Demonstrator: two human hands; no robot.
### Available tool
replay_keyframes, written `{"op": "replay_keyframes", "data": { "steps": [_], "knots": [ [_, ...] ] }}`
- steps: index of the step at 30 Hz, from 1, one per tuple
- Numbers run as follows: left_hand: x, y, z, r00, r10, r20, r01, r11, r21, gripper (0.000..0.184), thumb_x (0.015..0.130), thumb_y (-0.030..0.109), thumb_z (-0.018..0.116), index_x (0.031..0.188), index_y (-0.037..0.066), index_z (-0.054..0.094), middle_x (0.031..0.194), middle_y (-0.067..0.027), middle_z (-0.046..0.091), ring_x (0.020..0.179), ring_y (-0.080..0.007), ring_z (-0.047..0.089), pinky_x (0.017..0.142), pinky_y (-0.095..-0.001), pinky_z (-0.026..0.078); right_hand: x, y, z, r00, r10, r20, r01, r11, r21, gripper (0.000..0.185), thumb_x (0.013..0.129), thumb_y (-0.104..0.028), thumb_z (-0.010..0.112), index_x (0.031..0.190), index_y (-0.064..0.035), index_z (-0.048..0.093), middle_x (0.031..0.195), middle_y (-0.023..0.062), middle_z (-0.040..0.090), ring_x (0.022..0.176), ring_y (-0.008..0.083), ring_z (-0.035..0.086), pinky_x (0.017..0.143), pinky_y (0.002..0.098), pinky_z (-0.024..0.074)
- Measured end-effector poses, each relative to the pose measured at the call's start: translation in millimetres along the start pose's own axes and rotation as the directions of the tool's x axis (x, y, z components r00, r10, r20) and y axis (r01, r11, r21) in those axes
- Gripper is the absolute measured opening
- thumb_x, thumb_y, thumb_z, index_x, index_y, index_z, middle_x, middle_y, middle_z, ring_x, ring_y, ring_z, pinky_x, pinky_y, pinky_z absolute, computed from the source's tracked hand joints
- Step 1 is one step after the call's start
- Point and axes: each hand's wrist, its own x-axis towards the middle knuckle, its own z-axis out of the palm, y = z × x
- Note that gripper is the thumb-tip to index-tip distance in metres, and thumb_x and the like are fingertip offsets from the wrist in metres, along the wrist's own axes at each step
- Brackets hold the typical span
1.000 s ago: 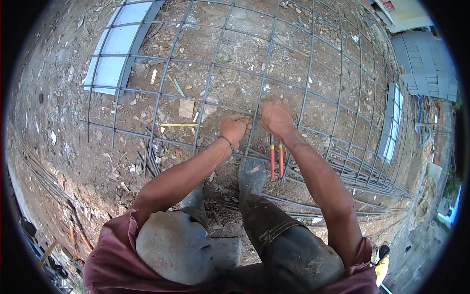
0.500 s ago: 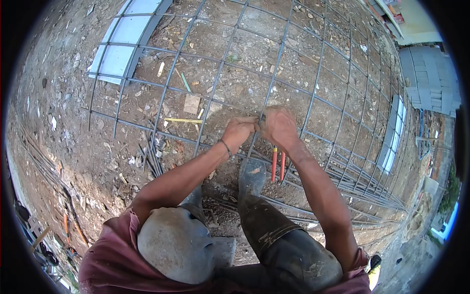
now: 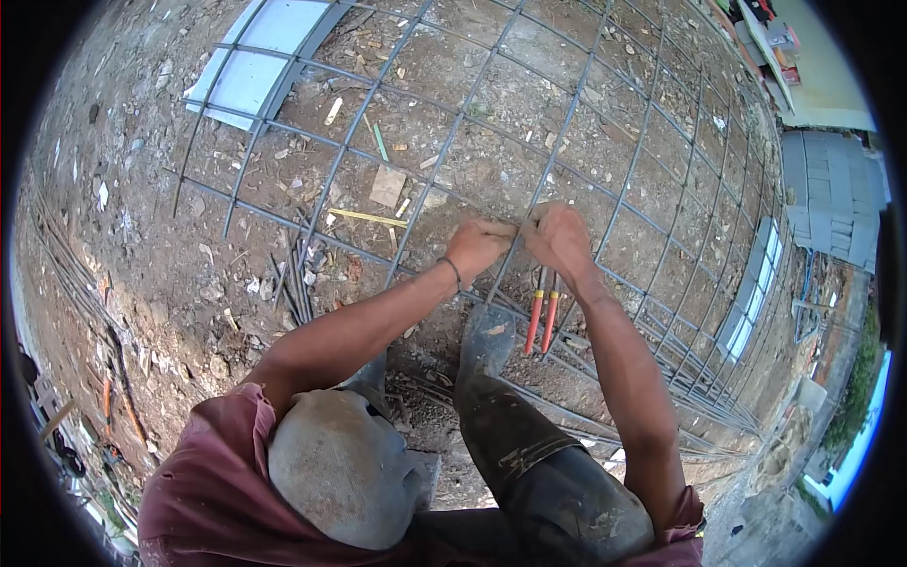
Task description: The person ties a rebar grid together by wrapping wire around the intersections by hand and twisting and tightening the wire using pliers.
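Observation:
My left hand is closed in a pinch at a bar of the steel rebar mesh. Whatever its fingertips hold is too small to make out. On the other side of that bar, my right hand is closed, its curled fingers almost meeting the left fingertips. From beneath my right palm, red-handled pincers stick out toward my body, with yellow bands on the handles; their jaws are hidden by the hand. Just below, a muddy rubber boot stands beside the bar ends.
White-grey panels lie under the mesh at upper left, with another panel at right. Loose rebar lies left of my hands; more long bars run toward the lower right. Rubble and wood scraps litter the ground. Grey blocks are stacked far right.
The view has shifted, so the mesh appears further right and slightly higher. Both hands stay pinched at the bar, and the pincers' handles now slant more.

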Motion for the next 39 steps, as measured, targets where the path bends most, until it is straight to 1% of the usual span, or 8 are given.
{"op": "replay_keyframes", "data": {
  "steps": [3,7,11,13,17,26,32,39],
  "knots": [
    [1.4,-5.8,11.1,0.971,-0.233,-0.046,0.208,0.928,-0.310,0.019,0.094,0.007,0.073,0.108,-0.004,0.071,0.103,-0.0124,0.074,0.101,-0.0216,0.072,0.088,-0.0324,0.059,12.6,4.9,-6.5,0.976,0.192,0.100,-0.204,0.969,0.135,0.020,0.078,-0.021,0.072,0.078,-0.0011,0.075,0.078,0.0242,0.071,0.079,0.0394,0.072,0.075,0.0443,0.0573],
    [14.7,-11.8,14.8,0.968,-0.219,0.123,0.251,0.812,-0.527,0.021,0.096,0.012,0.073,0.111,-0.002,0.068,0.107,-0.0139,0.072,0.097,-0.0233,0.073,0.085,-0.0347,0.062,21.9,12.2,-8.2,0.903,0.325,0.281,-0.400,0.874,0.276,0.015,0.077,-0.015,0.069,0.076,-0.0037,0.078,0.082,0.0233,0.074,0.075,0.0327,0.073,0.072,0.0401,0.0568],
    [23.6,-25.2,17.6,0.971,-0.219,0.096,0.233,0.779,-0.582,0.018,0.097,0.009,0.072,0.108,-0.005,0.069,0.100,-0.0145,0.074,0.088,-0.0218,0.073,0.076,-0.0323,0.061,15.1,22.0,-1.2,0.961,0.207,0.182,-0.241,0.951,0.192,0.012,0.079,-0.009,0.069,0.080,-0.0005,0.078,0.079,0.0182,0.075,0.070,0.0246,0.071,0.067,0.0375,0.0554],
    [26.2,-31.4,19.5,0.980,-0.181,0.088,0.198,0.779,-0.595,0.018,0.097,0.008,0.072,0.106,-0.006,0.070,0.098,-0.0149,0.074,0.085,-0.0215,0.073,0.072,-0.0319,0.061,4.9,25.4,-2.6,0.941,0.179,0.288,-0.324,0.728,0.604,0.017,0.080,0.003,0.064,0.092,0.0065,0.076,0.076,0.0097,0.072,0.063,0.0146,0.062,0.057,0.0299,0.0482],
    [29.8,-34.0,21.6,0.986,-0.148,0.077,0.164,0.776,-0.609,0.017,0.097,0.006,0.072,0.106,-0.008,0.070,0.094,-0.0157,0.074,0.082,-0.0210,0.071,0.066,-0.0314,0.057,-1.1,21.0,-2.9,0.960,0.142,0.241,-0.264,0.745,0.613,0.018,0.083,0.006,0.064,0.099,0.0103,0.072,0.082,0.0100,0.072,0.065,0.0139,0.061,0.057,0.0282,0.0474],
    [22.9,-28.0,21.8,0.990,-0.128,0.052,0.135,0.805,-0.578,0.016,0.098,0.007,0.070,0.105,-0.007,0.069,0.097,-0.0160,0.074,0.084,-0.0203,0.071,0.069,-0.0317,0.057,-3.9,20.4,-6.1,0.964,0.156,0.217,-0.255,0.778,0.574,0.014,0.085,-0.006,0.075,0.098,-0.0007,0.077,0.081,0.0092,0.076,0.067,0.0163,0.066,0.063,0.0311,0.0516],
    [22.3,-28.3,22.8,0.990,-0.133,0.054,0.140,0.810,-0.569,0.017,0.098,0.007,0.069,0.108,-0.007,0.068,0.101,-0.0150,0.074,0.087,-0.0187,0.070,0.072,-0.0299,0.058,-13.0,8.9,4.7,0.943,0.331,0.038,-0.313,0.840,0.444,0.009,0.082,-0.004,0.077,0.085,0.0042,0.075,0.072,0.0078,0.072,0.063,0.0138,0.060,0.062,0.0314,0.0479],
    [20.3,-30.1,24.2,0.989,-0.141,0.047,0.141,0.798,-0.587,0.014,0.098,0.002,0.068,0.109,-0.007,0.067,0.106,-0.0139,0.072,0.089,-0.0187,0.071,0.076,-0.0276,0.059,-24.4,1.1,19.6,0.931,0.343,-0.128,-0.272,0.882,0.385,0.011,0.084,-0.010,0.074,0.090,-0.0032,0.079,0.079,0.0127,0.073,0.068,0.0259,0.070,0.066,0.0376,0.0535]
  ]
}}
